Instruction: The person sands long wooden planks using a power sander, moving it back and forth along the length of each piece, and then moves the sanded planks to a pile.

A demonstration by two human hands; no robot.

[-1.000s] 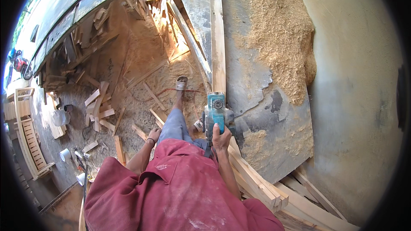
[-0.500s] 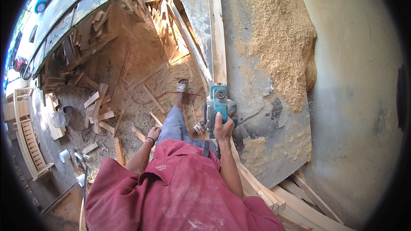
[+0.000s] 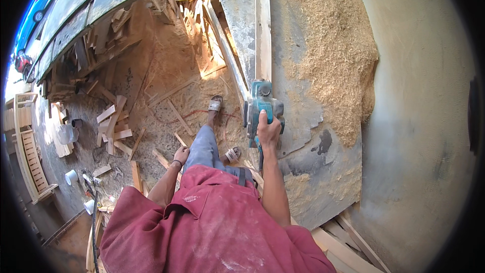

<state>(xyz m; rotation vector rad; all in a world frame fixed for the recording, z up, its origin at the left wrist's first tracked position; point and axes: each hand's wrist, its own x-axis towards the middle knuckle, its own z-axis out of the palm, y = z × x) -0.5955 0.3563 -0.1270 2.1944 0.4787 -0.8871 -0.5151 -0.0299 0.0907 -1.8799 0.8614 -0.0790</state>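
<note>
My right hand (image 3: 268, 130) grips the handle of a teal electric hand planer (image 3: 260, 103). The planer rests on a long pale wooden plank (image 3: 262, 30) that runs away from me along a grey workbench top (image 3: 308, 172). My left hand (image 3: 180, 155) hangs at my side by my thigh, fingers curled, with nothing seen in it. I wear a red shirt, blue trousers and sandals.
A big heap of wood shavings (image 3: 333, 55) lies on the bench to the right of the plank. Offcuts (image 3: 113, 126) and sawdust litter the floor on the left. More planks (image 3: 348, 250) stick out under the bench's near end. A slatted wooden frame (image 3: 28, 146) stands far left.
My right hand has pushed the planer forward along the plank, away from my body. My left hand has stayed by my thigh.
</note>
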